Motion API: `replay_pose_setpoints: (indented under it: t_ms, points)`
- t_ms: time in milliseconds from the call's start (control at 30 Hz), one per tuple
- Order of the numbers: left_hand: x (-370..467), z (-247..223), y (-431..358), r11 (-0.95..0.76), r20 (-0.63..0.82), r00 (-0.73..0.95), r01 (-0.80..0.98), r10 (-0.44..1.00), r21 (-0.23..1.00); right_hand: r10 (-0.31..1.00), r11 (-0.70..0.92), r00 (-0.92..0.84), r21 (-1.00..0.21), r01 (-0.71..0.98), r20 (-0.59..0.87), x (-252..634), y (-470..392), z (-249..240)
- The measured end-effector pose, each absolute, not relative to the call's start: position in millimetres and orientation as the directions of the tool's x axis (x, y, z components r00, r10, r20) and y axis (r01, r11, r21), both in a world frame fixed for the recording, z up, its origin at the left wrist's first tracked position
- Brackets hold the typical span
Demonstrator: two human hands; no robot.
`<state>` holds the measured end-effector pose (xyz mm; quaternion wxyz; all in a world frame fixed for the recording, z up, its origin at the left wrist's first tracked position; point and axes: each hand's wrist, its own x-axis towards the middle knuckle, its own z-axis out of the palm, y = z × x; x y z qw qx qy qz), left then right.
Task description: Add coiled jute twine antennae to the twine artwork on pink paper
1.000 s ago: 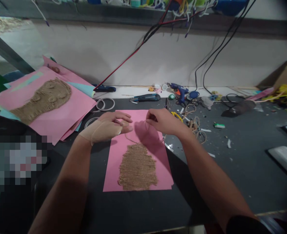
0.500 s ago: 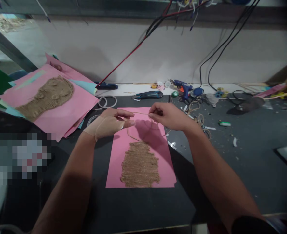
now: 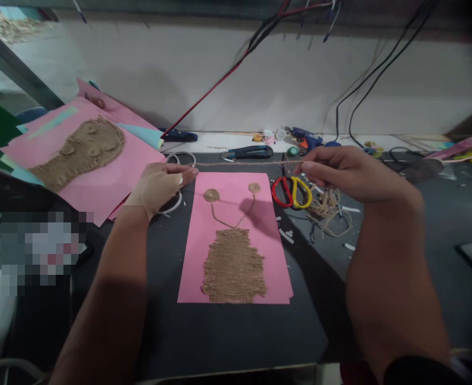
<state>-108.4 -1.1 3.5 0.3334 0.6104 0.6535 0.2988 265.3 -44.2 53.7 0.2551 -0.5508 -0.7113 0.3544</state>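
Observation:
A thin length of twine (image 3: 252, 163) stretches nearly straight between both hands, above the far edge of a pink sheet (image 3: 191, 251). My left hand (image 3: 158, 187), with a beige wrap around palm and wrist, pinches one end between thumb and fingers. At the other end, my right hand (image 3: 340, 174) pinches the twine with thumb and forefinger. On the sheet lies a block of twine rows (image 3: 234, 267). Two curved twine strands rise from it in a V toward a left twine coil (image 3: 211, 195) and a smaller right coil (image 3: 254, 187).
Red-and-yellow-handled scissors (image 3: 292, 192) and a tangle of twine (image 3: 328, 211) lie right of the sheet. Behind are a utility knife (image 3: 248, 153) and a blue glue gun (image 3: 304, 137). Pink sheets (image 3: 95, 198) with twine work are stacked at left. Paper scraps dot the dark table.
My hands have moved apart, the right one far to the right, drawing the twine out straight. The two coils and the scissors, hidden before, now show.

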Motion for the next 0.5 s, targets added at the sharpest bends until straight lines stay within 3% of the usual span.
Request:
replay_pose_setpoints:
  t_ms: [267,500]
  points:
    - [-103,0,1,0.09,-0.001,-0.198,0.439,0.98,0.894,0.995,0.1,-0.068,-0.747,0.658,0.073,289,-54,64]
    - [-100,-5,9,0.038,0.055,-0.316,0.282,0.947,0.959,0.954,-0.234,0.298,-0.554,0.799,0.026,298,-58,73]
